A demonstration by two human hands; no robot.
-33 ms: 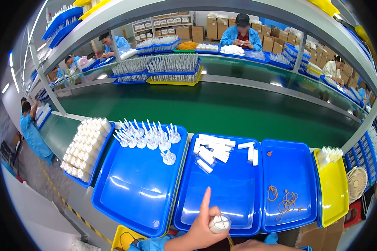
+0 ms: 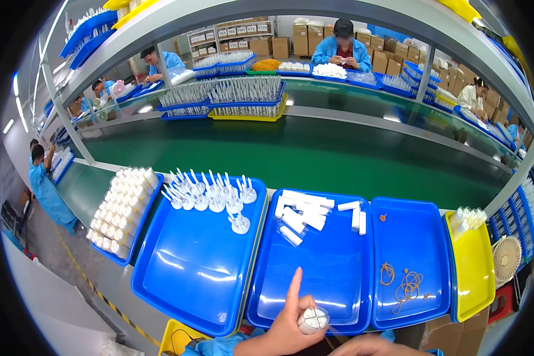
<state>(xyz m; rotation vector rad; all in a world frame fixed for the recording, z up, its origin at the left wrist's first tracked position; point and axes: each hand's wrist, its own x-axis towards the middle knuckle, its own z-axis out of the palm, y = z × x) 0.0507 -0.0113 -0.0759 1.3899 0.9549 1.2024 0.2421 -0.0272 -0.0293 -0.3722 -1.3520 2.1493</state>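
Observation:
My left hand (image 2: pixel 286 325) is wrapped round a short bundle of white cylinders (image 2: pixel 313 320), their round ends showing, in what looks like clear film. Its index finger points up and away. Close by on the right, my right hand (image 2: pixel 371 346) is cut off by the lower edge, fingers together. A thin, blurred strand, apparently a rubber band (image 2: pixel 333 331), runs between it and the bundle. Just beyond lies a blue tray (image 2: pixel 314 267) with loose white tubes (image 2: pixel 302 213) at its far end. Tan rubber bands (image 2: pixel 409 289) lie in the blue tray (image 2: pixel 418 240) on its right.
Left is a blue tray (image 2: pixel 190 270) with white spiked pieces (image 2: pixel 210 193), then a tray of white bundles (image 2: pixel 121 207). Rightmost are a yellow tray (image 2: pixel 477 279) and a small fan (image 2: pixel 507 259). A green conveyor belt (image 2: pixel 314 154) runs behind; people work beyond it.
My left hand and the bundle have shifted slightly right, and the bundle's end faces up more. My right hand shows a little more; the tan strand beside the bundle looks paler and blurred.

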